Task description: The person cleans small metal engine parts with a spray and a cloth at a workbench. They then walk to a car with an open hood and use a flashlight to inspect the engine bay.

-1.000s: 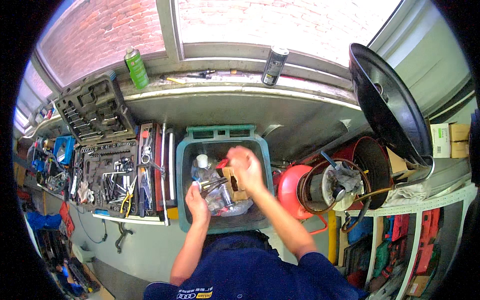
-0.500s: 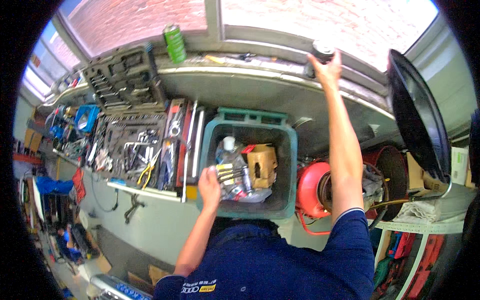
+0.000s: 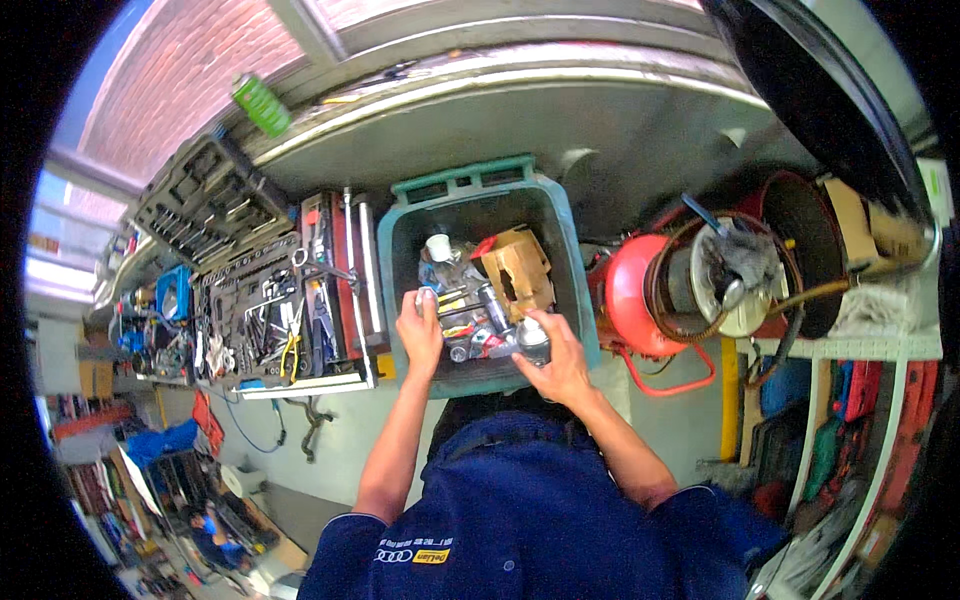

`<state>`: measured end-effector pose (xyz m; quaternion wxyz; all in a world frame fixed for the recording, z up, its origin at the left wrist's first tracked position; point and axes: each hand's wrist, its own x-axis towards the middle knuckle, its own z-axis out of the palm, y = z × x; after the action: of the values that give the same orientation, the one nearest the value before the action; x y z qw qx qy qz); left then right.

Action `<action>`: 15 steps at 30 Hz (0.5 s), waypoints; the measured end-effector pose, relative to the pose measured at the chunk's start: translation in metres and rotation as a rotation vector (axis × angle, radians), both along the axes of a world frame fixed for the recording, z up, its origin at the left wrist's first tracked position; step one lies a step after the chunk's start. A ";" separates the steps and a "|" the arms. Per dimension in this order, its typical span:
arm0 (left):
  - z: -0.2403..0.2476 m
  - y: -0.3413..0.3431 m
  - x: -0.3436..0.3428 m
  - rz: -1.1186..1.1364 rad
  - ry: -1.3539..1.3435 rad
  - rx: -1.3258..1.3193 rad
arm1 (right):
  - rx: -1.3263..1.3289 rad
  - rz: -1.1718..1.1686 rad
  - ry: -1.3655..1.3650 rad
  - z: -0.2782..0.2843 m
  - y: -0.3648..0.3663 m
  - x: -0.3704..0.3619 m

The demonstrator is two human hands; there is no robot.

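Fingers of my right hand (image 3: 563, 364) curl round the body of a dark spray can (image 3: 533, 345), closed as far as its girth allows, while those of my left hand (image 3: 419, 334) are drawn nearly together on some slender dark pieces (image 3: 456, 304), too small and blurred for me to count. Taking the green bin (image 3: 573, 225) before me as the clock, the can is over its near part at 5 o'clock and the pieces reach in from 8; I suppose I grip the can round its side because a smooth cylinder would slip from a pinch, whereas thin pieces need only the fingertips. With one load to each hand, neither crowds the other. Inside, a torn carton (image 3: 522, 275) leans towards 2 o'clock and a white container (image 3: 438, 247) lies near 10, jumbled with wrappings as if dropped rather than arranged. At 9 o'clock the tool case (image 3: 250, 266) lies open on the table, probably so each tool can be seen and reached, and at 3 stands a red tank (image 3: 628, 296) with a hose (image 3: 655, 300) looped about its top, likely to save room
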<state>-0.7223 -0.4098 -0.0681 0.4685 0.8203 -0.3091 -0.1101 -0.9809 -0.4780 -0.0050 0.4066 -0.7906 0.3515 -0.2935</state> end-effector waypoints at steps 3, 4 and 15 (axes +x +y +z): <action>-0.012 -0.003 -0.003 -0.112 -0.096 -0.015 | 0.054 -0.001 0.066 -0.010 0.020 -0.012; -0.015 -0.004 -0.006 -0.133 -0.104 0.013 | 0.072 0.013 0.105 -0.008 0.023 -0.015; -0.026 -0.026 -0.025 -0.215 -0.169 0.130 | 0.038 0.089 0.152 -0.003 0.021 -0.022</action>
<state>-0.7470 -0.4363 -0.0937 0.3725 0.8174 -0.4256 -0.1098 -1.0027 -0.4566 -0.0080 0.4064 -0.8174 0.3517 -0.2073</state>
